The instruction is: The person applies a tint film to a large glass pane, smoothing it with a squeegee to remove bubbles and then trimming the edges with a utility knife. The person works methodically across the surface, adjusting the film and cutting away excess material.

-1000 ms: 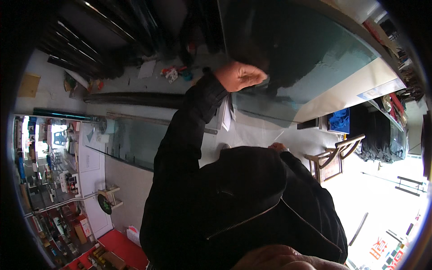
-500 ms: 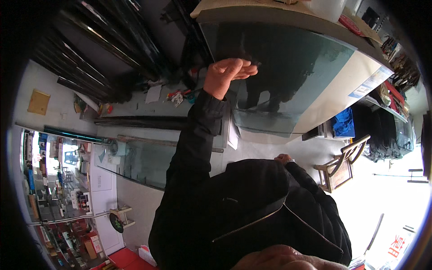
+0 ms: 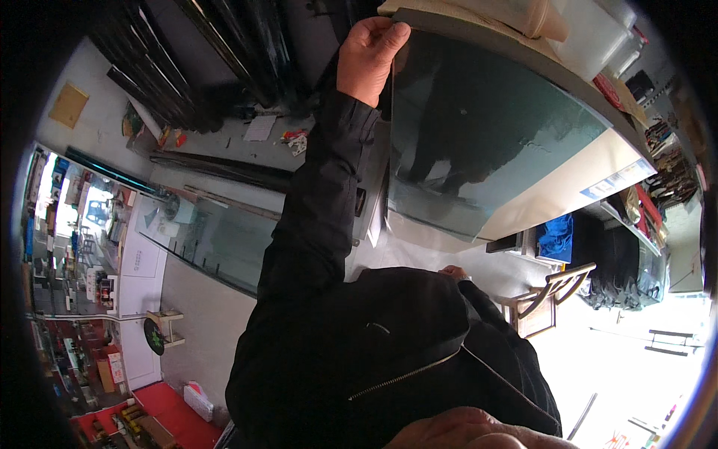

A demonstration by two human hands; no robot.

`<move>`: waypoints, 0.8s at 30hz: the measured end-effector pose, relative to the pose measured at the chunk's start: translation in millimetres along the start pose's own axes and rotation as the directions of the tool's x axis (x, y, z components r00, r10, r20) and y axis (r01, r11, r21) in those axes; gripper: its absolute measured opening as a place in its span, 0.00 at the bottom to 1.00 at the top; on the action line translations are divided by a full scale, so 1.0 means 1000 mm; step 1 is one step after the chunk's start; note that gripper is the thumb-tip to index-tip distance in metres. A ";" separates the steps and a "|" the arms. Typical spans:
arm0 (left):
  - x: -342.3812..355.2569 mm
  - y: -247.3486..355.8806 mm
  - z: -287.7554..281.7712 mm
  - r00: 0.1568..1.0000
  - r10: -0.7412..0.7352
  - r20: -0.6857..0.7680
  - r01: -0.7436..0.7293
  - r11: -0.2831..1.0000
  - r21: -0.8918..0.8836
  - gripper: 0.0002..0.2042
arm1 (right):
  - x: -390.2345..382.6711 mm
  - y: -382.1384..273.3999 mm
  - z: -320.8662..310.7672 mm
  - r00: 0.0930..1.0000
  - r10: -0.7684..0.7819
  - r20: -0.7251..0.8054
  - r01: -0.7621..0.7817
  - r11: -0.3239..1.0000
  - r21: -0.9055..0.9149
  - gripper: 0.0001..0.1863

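Observation:
The upper back corner of a dark, glossy glass-like sheet (image 3: 486,127) is pinched in my left hand (image 3: 370,56), thumb on top. The sheet lies on a pale board (image 3: 546,179) with a grey edge. My right hand (image 3: 452,272) shows small beside the dark jacket, below the sheet; its fingers are mostly hidden, and I cannot make out what they touch.
Dark rolls (image 3: 153,67) stand at upper left, above a grey shelf (image 3: 224,138) with small clutter. A glass pane (image 3: 224,239) and display cabinet (image 3: 75,247) are on the left. A wooden chair (image 3: 538,307), blue cloth (image 3: 556,233) and black bags (image 3: 613,277) are at right.
My left hand has moved up and back from over the sheet to its corner and closed on it. The view has shifted, and more of the clutter above the sheet shows.

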State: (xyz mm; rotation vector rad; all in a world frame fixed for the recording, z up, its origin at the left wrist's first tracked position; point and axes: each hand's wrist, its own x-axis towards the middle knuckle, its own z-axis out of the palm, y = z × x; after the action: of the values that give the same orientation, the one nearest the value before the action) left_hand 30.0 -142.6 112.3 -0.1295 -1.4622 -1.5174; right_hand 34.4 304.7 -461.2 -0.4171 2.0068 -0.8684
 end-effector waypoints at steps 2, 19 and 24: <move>0.000 0.000 -0.003 1.000 0.011 0.027 -0.010 0.999 -0.041 0.20 | 0.000 0.008 0.000 0.999 0.053 -0.008 -0.053 0.998 -0.016 0.17; -0.010 0.023 0.002 0.997 -0.077 -0.002 0.076 0.992 0.096 0.22 | -0.014 -0.004 0.004 0.999 0.044 0.016 -0.043 0.996 -0.081 0.21; -0.024 0.027 0.022 0.970 0.167 -0.176 -0.120 0.962 0.247 0.17 | -0.015 0.003 0.012 0.999 0.042 -0.018 -0.043 0.993 -0.107 0.20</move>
State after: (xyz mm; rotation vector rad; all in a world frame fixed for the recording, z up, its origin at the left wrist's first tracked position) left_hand 49.0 -105.4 121.4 0.0531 -1.4293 -1.1948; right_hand 52.5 310.6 -459.0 -0.4275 2.0761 -0.7420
